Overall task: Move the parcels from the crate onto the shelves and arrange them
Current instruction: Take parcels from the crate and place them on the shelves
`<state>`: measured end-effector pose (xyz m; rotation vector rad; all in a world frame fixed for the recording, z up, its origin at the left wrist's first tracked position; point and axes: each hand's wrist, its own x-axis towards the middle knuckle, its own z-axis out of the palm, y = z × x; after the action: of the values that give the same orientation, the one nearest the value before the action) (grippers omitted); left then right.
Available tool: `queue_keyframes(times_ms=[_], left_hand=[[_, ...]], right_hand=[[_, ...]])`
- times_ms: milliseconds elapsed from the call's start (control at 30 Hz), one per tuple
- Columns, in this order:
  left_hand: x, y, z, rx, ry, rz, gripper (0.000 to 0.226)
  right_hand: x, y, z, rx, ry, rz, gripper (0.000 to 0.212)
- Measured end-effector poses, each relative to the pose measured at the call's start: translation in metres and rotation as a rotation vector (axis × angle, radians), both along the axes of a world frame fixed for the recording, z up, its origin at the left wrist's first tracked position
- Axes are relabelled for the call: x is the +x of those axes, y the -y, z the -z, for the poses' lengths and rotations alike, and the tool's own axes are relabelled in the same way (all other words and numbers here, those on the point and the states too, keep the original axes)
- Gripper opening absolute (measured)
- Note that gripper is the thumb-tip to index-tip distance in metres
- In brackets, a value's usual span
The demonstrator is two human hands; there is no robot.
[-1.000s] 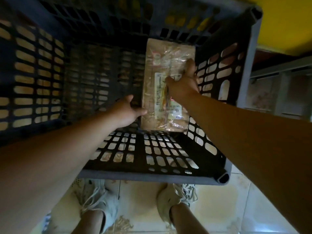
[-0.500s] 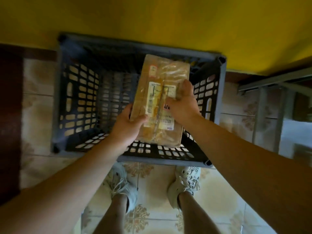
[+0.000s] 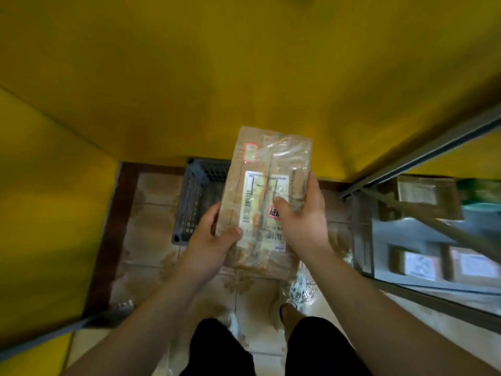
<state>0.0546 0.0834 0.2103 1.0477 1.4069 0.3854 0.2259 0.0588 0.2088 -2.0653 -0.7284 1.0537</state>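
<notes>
Parcel point(image 3: 267, 202) held above the crate point(image 3: 193, 196), left hand point(image 3: 214, 240) and right hand point(image 3: 301, 221) each curled round a side edge, thumbs on top. Hold it level and swing right toward the shelves point(image 3: 393, 232).

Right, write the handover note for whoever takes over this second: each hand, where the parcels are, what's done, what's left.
Left hand: grips the lower left edge of the brown cardboard parcel wrapped in clear tape.
Right hand: grips its right edge, thumb on the labelled face.
Parcel held in the air above the dark slatted plastic crate.
Done: parcel out of crate; brown labelled boxes already lie on the metal shelf rack, right.
Left: shelve and arrange this parcel; it hides most of the crate, so check for more.
</notes>
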Motion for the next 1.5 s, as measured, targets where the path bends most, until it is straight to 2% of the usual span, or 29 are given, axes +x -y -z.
queue_keyframes(times_ms=[133, 267, 533, 667, 833, 1033, 1167, 1300, 1500], left_hand=[[-0.003, 0.013, -0.083, 0.22, 0.042, 0.143, 0.056], [-0.009, 0.035, -0.148, 0.352, 0.135, 0.267, 0.065], [-0.012, 0.115, -0.246, 0.457, 0.298, 0.487, 0.066], [0.005, 0.16, -0.279, 0.468, 0.404, 0.594, 0.066], [0.036, 0.234, -0.307, 0.494, 0.485, 0.741, 0.068], [0.101, 0.392, -0.323, 0.472, 0.573, 0.976, 0.065], [0.14, 0.503, -0.326, 0.394, 0.636, 1.128, 0.064], [0.173, 0.597, -0.328, 0.312, 0.676, 1.231, 0.065], [0.228, 0.674, -0.325, 0.253, 0.674, 1.306, 0.062]], right_hand=[[-0.01, 0.032, -0.083, 0.1, -0.008, 0.114, 0.088], [-0.024, 0.079, -0.154, 0.213, 0.019, 0.282, 0.087], [-0.045, 0.192, -0.253, 0.383, 0.12, 0.538, 0.086], [-0.031, 0.258, -0.294, 0.461, 0.207, 0.651, 0.074], [-0.01, 0.359, -0.321, 0.557, 0.309, 0.768, 0.077], [0.012, 0.535, -0.336, 0.648, 0.406, 1.01, 0.065], [0.022, 0.652, -0.345, 0.6, 0.47, 1.17, 0.076], [0.033, 0.749, -0.348, 0.569, 0.51, 1.289, 0.075], [0.078, 0.833, -0.342, 0.538, 0.506, 1.356, 0.068]])
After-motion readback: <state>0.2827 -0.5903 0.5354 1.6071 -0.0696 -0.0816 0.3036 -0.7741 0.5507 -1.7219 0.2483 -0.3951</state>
